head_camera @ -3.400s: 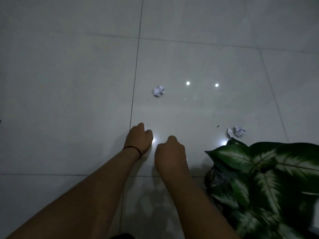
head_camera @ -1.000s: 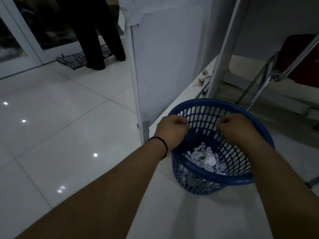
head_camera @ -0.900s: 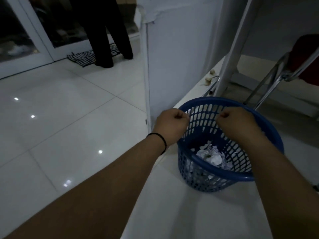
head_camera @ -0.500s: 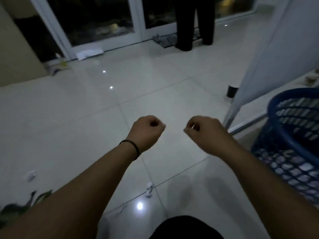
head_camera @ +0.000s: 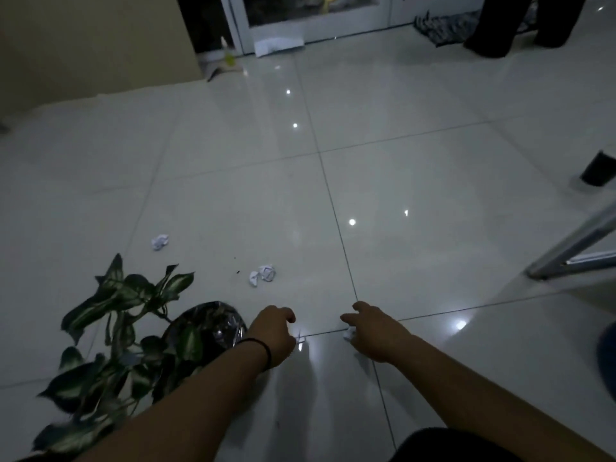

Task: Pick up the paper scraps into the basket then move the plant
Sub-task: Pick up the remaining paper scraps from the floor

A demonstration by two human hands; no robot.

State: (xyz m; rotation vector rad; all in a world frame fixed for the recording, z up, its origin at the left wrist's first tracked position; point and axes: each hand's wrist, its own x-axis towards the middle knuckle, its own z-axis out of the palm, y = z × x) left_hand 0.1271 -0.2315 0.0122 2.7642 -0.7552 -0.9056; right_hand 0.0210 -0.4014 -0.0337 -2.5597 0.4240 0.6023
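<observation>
Both my hands are low over the tiled floor. My left hand (head_camera: 273, 331), with a black band on the wrist, has its fingers curled down beside a thin paper sliver (head_camera: 301, 339). My right hand (head_camera: 376, 331) spreads its fingers over a small paper scrap (head_camera: 348, 334) and touches it at the thumb side. Two crumpled paper balls lie farther out, one (head_camera: 263, 274) just beyond my left hand and one (head_camera: 160, 241) farther left. The plant (head_camera: 133, 328), with green-and-white leaves and a foil-wrapped pot (head_camera: 213, 325), stands left of my left arm. A dim blue edge of the basket (head_camera: 607, 355) shows at the far right.
A slanted metal frame leg (head_camera: 566, 248) and a black foot cap (head_camera: 598, 168) stand at the right. A person's dark legs (head_camera: 493, 25) and a striped mat (head_camera: 446, 25) are at the back right. A glass door, a white sheet (head_camera: 278, 45) and a beige wall are behind.
I have turned left, away from the basket, and bent down to the floor. Both fists have loosened and dropped to the scraps beside the plant.
</observation>
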